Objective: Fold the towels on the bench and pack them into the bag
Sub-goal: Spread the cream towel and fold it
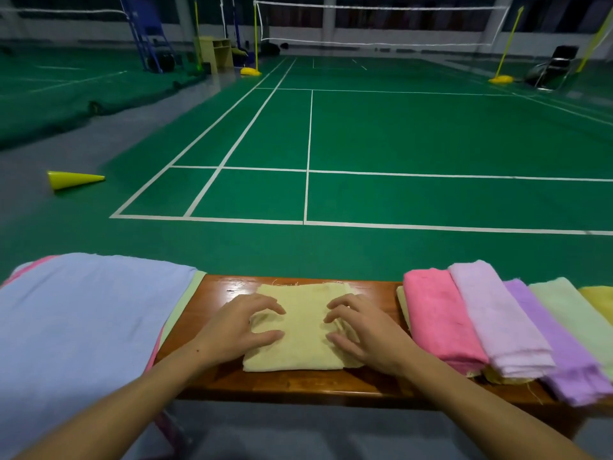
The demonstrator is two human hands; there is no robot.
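A pale yellow towel (300,330), folded into a rough square, lies on the middle of the wooden bench (219,293). My left hand (237,328) rests on its left edge with fingers spread and slightly bent. My right hand (366,332) rests on its right edge the same way, fingertips on the cloth. To the right lies a row of folded towels: pink (438,320), light lilac (494,317), purple (557,346), pale green (574,310) and yellow (600,298). At the left a stack of unfolded towels is topped by a light blue one (83,327). No bag is in view.
Beyond the bench stretches a green badminton court with white lines and a net (381,24). A yellow cone (71,179) lies on its side on the grey floor at the left. A black chair (554,66) stands far right.
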